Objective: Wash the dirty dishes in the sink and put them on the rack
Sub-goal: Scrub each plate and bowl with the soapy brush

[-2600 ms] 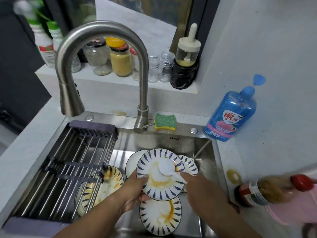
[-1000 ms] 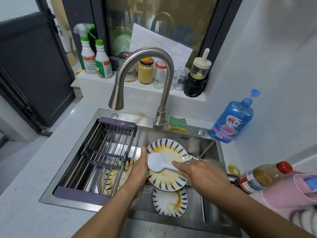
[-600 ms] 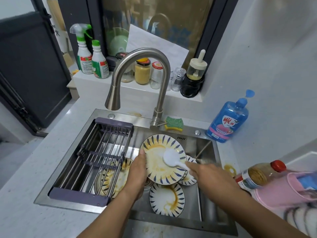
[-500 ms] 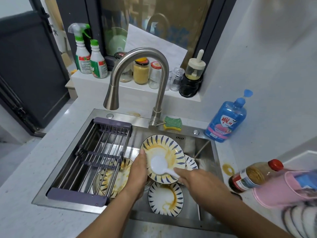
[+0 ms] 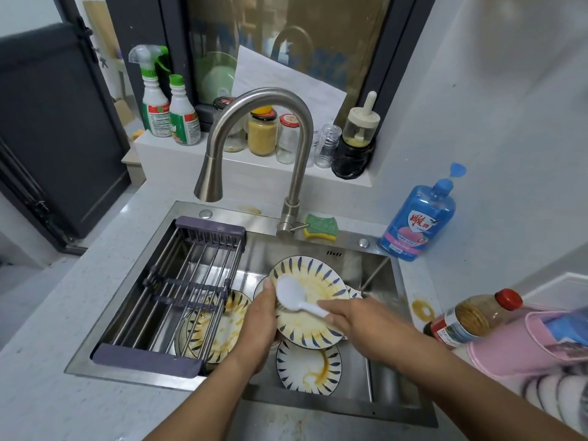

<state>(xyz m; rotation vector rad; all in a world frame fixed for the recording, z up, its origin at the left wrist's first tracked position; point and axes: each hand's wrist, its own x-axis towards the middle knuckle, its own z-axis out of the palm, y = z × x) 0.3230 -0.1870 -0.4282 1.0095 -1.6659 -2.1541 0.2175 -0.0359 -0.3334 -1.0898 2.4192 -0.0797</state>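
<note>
My left hand (image 5: 259,326) grips the left rim of a blue-striped plate (image 5: 321,281) smeared with yellow sauce, tilted up over the steel sink (image 5: 386,405). My right hand (image 5: 366,324) holds the handle of a white spoon (image 5: 291,292) whose bowl lies on the plate's face. Another stained plate (image 5: 308,367) lies flat in the sink below. A third stained plate (image 5: 222,329) sits under the wire rack (image 5: 178,288), which spans the sink's left half. More plates are partly hidden behind the held one.
The faucet (image 5: 254,122) arches above the sink. A green-yellow sponge (image 5: 320,227) lies beside its base. A blue soap bottle (image 5: 418,224) stands at right, a sauce bottle (image 5: 471,319) lies near a pink object (image 5: 534,348). Jars and spray bottles (image 5: 168,103) line the window ledge.
The spoon has slid left and right across the plate's face and now rests at the left part. The camera has tilted up, so more of the window shows.
</note>
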